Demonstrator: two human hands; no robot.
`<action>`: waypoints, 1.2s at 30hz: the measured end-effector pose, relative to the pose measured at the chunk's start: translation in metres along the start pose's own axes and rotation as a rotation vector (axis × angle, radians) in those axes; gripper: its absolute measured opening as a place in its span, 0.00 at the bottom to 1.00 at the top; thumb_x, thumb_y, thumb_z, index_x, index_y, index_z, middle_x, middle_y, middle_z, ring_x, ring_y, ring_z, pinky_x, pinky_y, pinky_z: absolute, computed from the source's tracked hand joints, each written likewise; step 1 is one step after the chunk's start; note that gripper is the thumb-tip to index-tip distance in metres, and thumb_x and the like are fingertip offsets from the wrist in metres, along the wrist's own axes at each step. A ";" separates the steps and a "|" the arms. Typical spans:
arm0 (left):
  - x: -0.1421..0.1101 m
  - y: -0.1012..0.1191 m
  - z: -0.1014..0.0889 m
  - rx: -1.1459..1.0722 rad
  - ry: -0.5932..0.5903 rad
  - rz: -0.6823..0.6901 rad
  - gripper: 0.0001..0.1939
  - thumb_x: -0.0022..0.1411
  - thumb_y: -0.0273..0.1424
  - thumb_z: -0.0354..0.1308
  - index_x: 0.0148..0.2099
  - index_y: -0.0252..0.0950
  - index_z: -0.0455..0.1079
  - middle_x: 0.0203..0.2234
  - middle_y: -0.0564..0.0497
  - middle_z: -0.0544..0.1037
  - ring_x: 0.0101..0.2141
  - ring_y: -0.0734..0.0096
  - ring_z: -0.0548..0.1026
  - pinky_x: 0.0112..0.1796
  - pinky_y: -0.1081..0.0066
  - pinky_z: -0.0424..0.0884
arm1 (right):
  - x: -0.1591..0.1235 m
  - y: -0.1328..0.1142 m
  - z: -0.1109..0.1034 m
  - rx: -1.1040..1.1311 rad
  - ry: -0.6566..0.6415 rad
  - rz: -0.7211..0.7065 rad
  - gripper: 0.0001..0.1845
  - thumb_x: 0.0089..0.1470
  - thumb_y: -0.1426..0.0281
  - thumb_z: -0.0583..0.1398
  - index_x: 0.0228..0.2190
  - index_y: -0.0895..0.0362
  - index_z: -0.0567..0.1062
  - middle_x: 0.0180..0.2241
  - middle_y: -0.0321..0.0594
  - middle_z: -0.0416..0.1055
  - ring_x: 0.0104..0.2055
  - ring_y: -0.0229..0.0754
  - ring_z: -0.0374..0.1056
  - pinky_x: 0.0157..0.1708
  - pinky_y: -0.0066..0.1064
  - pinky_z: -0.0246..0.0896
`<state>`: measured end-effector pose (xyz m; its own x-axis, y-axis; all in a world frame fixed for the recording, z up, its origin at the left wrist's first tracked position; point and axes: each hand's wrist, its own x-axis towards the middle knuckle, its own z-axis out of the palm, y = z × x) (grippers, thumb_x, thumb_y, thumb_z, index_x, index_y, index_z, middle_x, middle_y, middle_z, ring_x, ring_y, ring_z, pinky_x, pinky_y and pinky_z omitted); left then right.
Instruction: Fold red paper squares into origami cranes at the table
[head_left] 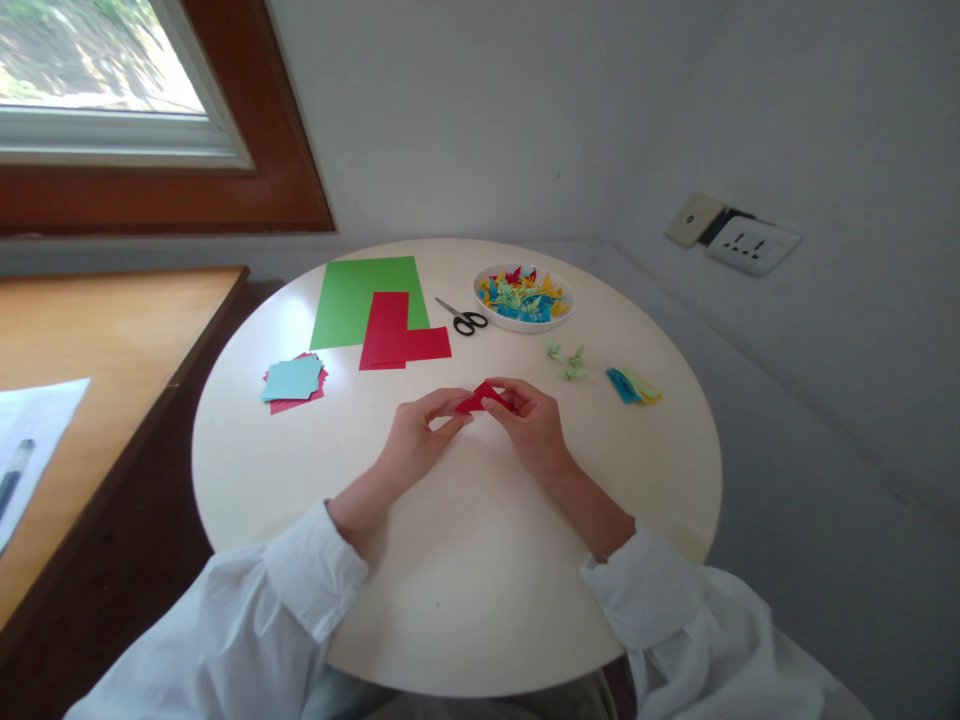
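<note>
Between my two hands, over the middle of the round table, is a small piece of folded red paper (480, 400) with a peaked, triangular outline. My left hand (425, 432) pinches its left corner between thumb and fingers. On the other side, my right hand (531, 422) grips the right part, its thumb pressed on the near face. Fingertips cover both ends of the paper. Beyond my hands lie red paper strips (386, 330), partly over a green sheet (345, 300). Scissors (466, 320) with black handles rest to the right of these sheets.
A white bowl (525, 325) of colourful folded paper pieces stands at the back of the round table (480, 560). Light green folded pieces (571, 362) and a bundle of folded strips (632, 386) lie right. Stacked blue and red squares (294, 381) sit left, near a wooden desk (112, 310).
</note>
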<state>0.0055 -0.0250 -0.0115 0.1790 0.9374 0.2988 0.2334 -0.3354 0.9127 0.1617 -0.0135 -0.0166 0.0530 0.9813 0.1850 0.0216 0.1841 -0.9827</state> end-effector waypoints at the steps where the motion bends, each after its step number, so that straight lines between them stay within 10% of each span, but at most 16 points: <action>1: 0.000 0.000 0.000 0.032 0.001 0.018 0.11 0.54 0.33 0.58 0.40 0.35 0.71 0.36 0.46 0.79 0.37 0.66 0.77 0.41 0.68 0.71 | 0.000 -0.001 0.000 0.005 -0.007 0.014 0.17 0.39 0.66 0.64 0.35 0.57 0.74 0.27 0.38 0.76 0.29 0.39 0.71 0.31 0.32 0.66; 26: 0.001 0.001 0.001 -0.025 -0.034 -0.036 0.09 0.57 0.31 0.53 0.37 0.33 0.72 0.31 0.46 0.78 0.32 0.69 0.76 0.35 0.71 0.71 | 0.000 0.001 0.003 0.114 -0.039 0.024 0.18 0.39 0.66 0.65 0.35 0.55 0.71 0.20 0.30 0.67 0.25 0.34 0.66 0.30 0.30 0.66; 36: 0.003 0.012 -0.002 -0.080 0.033 -0.122 0.10 0.54 0.32 0.57 0.37 0.32 0.72 0.33 0.45 0.78 0.33 0.68 0.75 0.35 0.70 0.71 | -0.003 -0.003 0.003 0.079 -0.133 -0.041 0.24 0.38 0.65 0.66 0.40 0.54 0.71 0.36 0.38 0.73 0.37 0.39 0.70 0.39 0.33 0.68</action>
<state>0.0070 -0.0256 0.0006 0.1218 0.9738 0.1922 0.1740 -0.2116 0.9617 0.1586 -0.0173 -0.0142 -0.0786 0.9708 0.2267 -0.0581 0.2226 -0.9732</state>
